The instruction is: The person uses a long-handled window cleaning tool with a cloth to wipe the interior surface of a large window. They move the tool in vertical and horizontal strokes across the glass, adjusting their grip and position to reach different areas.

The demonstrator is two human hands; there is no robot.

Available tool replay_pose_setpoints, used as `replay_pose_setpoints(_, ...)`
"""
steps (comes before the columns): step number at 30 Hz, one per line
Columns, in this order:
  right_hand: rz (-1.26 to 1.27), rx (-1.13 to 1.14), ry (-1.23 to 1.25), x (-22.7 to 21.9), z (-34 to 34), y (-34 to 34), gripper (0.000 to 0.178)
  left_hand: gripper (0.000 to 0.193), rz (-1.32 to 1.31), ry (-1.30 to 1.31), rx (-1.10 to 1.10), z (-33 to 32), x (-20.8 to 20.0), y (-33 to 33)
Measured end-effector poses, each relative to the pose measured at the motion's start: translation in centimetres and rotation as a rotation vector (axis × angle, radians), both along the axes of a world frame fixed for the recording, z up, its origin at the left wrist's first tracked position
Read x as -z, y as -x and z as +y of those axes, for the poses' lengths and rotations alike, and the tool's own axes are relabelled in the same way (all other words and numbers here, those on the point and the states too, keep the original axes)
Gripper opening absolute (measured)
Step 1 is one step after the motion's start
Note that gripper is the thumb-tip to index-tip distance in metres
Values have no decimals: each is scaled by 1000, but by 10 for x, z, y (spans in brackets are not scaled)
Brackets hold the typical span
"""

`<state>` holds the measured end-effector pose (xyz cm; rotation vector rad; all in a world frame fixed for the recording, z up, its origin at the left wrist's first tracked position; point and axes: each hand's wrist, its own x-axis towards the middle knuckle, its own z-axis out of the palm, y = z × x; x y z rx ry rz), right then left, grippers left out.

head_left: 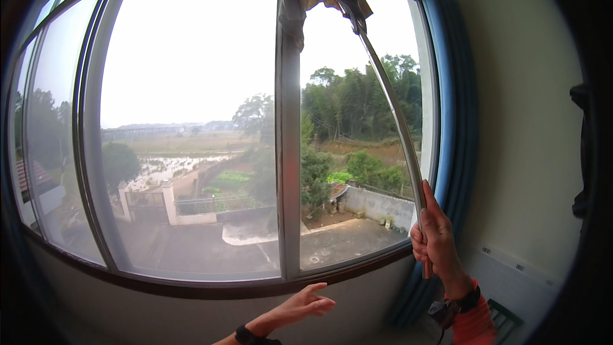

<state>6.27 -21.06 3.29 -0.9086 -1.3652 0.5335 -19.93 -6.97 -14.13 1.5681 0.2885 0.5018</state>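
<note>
My right hand (437,236) is closed around the lower end of a long metal mop handle (396,105), its index finger stretched up along the shaft. The handle slants up and to the left. At its top, a grey-brown cloth (295,3) hangs over the mop head, which it largely hides. The cloth lies at the upper part of the window frame (289,153), overlapping the middle upright. Low in front of the sill, my left hand (301,305) holds nothing; its fingers are apart, the index finger pointing right.
A wide sliding window with hazy left panes (185,121) spans the view above a dark sill (211,289). A blue curtain (454,121) hangs along its right side, beside a pale wall (517,121). A dark green slatted chair (506,319) stands at lower right. Outside are a yard, walls and trees.
</note>
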Motion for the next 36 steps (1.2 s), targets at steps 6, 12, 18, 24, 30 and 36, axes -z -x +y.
replay_pose_setpoints(6, -46, 35, -106, -110, 43, 34, 53, 50, -74, 158, -166, -7, 31, 58)
replay_pose_setpoints(12, -53, 70, -197, -119, 100, 77, 54, 57, 21, 204, -148, 0, 39, 81)
replay_pose_setpoints(18, -164, 206, -174, -52, 116, 70, 52, 51, -12, 309, -131, 11, 64, 90)
replay_pose_setpoints(24, -136, 255, -32, 61, 70, 60, 52, 49, 51, 381, -162, 14, 97, 90)
replay_pose_setpoints(30, -92, 240, -14, 70, 51, 40, 51, 45, 40, 401, -222, -13, 117, 81)
replay_pose_setpoints(36, -195, 238, -158, -44, 79, 19, 52, 38, 21, 470, -265, -45, 131, 45)
